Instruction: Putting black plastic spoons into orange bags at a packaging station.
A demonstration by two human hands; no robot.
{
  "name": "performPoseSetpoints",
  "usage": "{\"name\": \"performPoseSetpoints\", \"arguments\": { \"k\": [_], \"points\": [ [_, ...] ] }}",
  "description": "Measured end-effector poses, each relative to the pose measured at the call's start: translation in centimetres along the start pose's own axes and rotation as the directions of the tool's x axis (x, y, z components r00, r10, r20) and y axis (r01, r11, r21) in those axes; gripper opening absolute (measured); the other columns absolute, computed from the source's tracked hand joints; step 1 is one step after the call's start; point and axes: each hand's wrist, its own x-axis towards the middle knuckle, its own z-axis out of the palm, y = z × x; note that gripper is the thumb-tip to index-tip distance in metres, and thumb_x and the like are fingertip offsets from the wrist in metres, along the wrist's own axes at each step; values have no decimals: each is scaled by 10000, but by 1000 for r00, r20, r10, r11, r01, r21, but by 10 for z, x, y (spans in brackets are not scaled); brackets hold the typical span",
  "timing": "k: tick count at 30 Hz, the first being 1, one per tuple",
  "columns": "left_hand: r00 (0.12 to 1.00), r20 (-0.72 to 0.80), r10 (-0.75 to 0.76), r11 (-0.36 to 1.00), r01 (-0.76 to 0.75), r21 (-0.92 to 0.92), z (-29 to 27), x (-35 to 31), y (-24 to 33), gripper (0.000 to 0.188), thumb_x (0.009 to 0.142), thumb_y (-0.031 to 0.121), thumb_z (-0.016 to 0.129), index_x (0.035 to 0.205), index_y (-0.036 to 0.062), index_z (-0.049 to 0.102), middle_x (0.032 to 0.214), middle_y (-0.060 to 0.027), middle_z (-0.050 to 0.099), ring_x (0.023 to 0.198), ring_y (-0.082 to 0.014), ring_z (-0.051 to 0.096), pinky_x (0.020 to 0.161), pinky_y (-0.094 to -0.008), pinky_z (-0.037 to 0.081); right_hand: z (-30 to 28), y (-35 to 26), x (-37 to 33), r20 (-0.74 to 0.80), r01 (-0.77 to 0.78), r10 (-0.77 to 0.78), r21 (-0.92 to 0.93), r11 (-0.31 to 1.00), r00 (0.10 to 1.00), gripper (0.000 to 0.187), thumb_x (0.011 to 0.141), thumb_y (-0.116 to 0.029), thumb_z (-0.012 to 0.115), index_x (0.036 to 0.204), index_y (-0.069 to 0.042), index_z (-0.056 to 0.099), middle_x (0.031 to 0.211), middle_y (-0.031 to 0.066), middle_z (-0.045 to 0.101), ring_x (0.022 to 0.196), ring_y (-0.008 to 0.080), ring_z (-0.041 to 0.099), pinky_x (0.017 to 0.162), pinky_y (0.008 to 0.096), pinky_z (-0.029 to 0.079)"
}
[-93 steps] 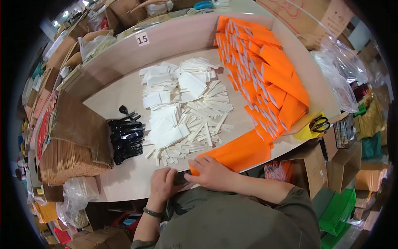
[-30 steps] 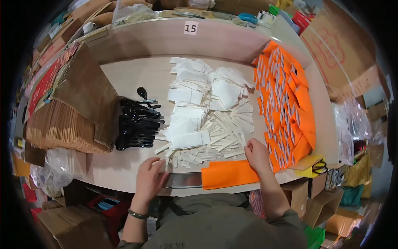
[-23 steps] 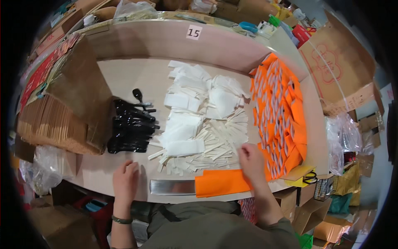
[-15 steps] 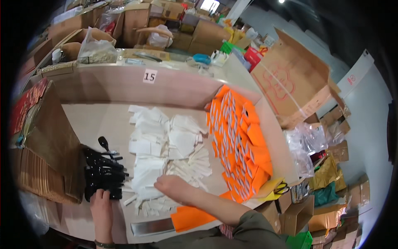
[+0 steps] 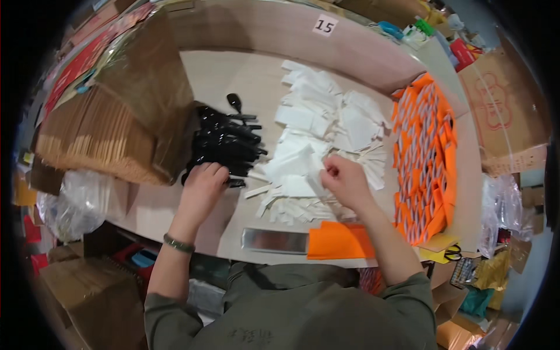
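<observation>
- Head view: I had both hands over the table point(image 5: 224, 227), set well apart, with the spoons and packets about them.
- Left hand point(image 5: 204, 182): its fingers bent down onto the near end of the black spoons point(image 5: 224, 140); from my camera I could not tell whether they had closed on one.
- Most of the spoons lay just beyond that hand, handles pointing right, and one spoon point(image 5: 234, 103) stuck out at the far end of the heap.
- Right hand point(image 5: 349, 182): its fingers were curled in, the gap narrow, above the near part of the white packets point(image 5: 306, 119); blur at the fingertips kept me from telling whether they held one.
- White sticks point(image 5: 373, 169) fanned out just right of that hand.
- Nearer the body than the right hand lay an orange pouch point(image 5: 335, 240), its right end hidden by the forearm, and a metal strip point(image 5: 274, 240) met its left edge.
- An orange pile point(image 5: 424, 163) stood farther right of the right hand.
- Left of the left hand I saw a carton point(image 5: 149, 87) with brown sheets point(image 5: 99, 134) packed upright.
</observation>
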Motion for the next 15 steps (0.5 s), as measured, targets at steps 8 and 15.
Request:
{"name": "performPoseSetpoints", "arguments": {
  "k": [8,15],
  "points": [
    [999,21,43,998,-42,-42,-3,0,4,110,806,90,652,875,72,568,792,-67,590,821,-270,591,745,-387,468,49,-22,-94,311,278,-231,-115,954,922,150,863,-174,652,875,-25,646,764,111,656,710,259,648,644,362,505],
    [994,-108,-16,981,-5,-194,-6,5,15,187,776,75,722,958,54,684,887,-67,664,861,-289,636,738,-383,509,71,-26,-107,309,310,-296,3,951,904,121,898,-184,627,904,-63,625,835,104,606,828,317,619,694,430,503]
  ]
}}
